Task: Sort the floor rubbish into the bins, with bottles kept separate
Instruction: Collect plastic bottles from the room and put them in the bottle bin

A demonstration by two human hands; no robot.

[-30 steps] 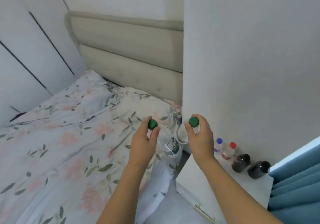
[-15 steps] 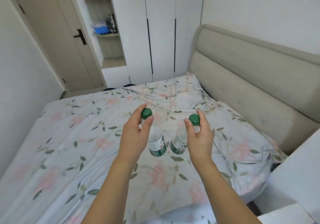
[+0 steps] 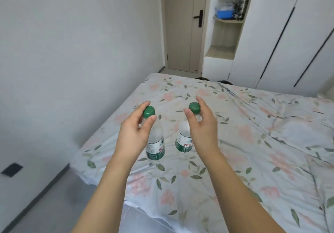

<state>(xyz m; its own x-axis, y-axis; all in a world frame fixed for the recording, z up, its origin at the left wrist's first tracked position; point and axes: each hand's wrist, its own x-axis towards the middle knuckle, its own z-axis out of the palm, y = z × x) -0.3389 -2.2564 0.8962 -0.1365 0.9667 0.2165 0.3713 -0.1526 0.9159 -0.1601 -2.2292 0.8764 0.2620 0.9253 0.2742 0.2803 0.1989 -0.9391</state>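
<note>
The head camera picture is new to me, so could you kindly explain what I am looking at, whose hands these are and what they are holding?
There is no machine here: a person wears one wide-angle camera on the head, looking forward and down, so the two bare arms reaching in from the bottom are their own. The left hand pinches the neck of a clear plastic water bottle with a green cap and green label. The right hand holds a second clear green-capped bottle the same way. Both bottles hang in the air above a bed with a pale floral sheet; they do not rest on it. Behind the bed are a beige closed door, open white shelves with a blue item and white wardrobe doors. No bins are in view.
</note>
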